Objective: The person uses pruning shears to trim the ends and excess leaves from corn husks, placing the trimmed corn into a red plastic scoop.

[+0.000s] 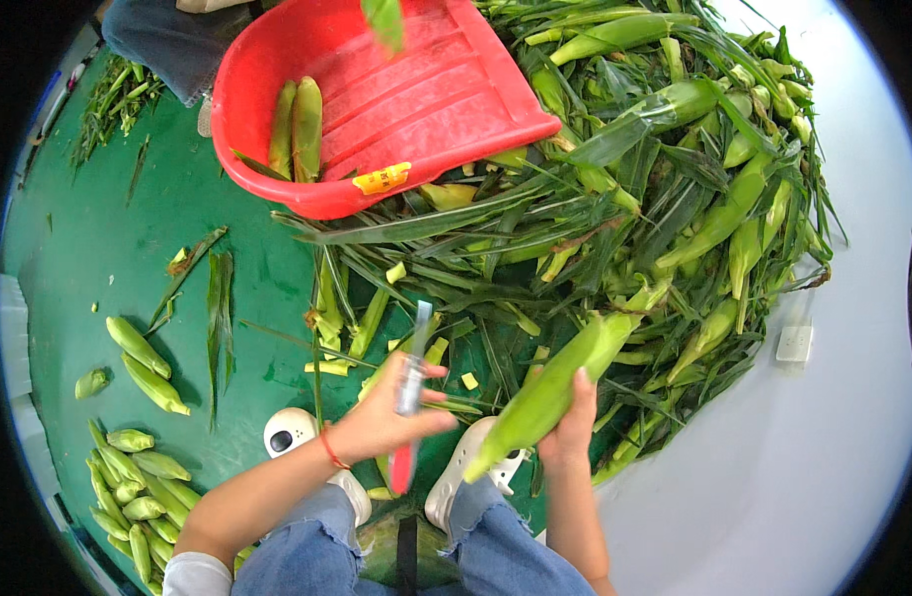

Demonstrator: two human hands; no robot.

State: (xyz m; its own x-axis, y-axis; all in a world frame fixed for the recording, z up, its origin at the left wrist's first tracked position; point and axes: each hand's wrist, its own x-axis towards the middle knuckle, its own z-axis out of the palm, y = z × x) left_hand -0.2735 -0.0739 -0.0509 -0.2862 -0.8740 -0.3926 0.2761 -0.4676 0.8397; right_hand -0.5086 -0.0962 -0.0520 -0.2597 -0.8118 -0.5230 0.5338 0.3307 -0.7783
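Note:
My right hand (572, 422) is closed round the side of a large green ear of corn (545, 397) still in its husk. The ear lies slantwise, its pointed tip toward my feet and its stalk end toward the pile. To its left, my left hand (391, 402) grips a slim utility knife (410, 385), smeared by motion. Its pale blade points away from me and a red end shows below the hand. A gap separates the knife from the corn.
A large heap of unhusked corn and leaves (675, 189) fills the right side against a white wall with a socket (794, 343). Ahead sits a red plastic scoop (426, 129) holding two ears. Trimmed ears (138, 502) are piled at lower left. A person's jeans-clad leg (168, 45) is beyond.

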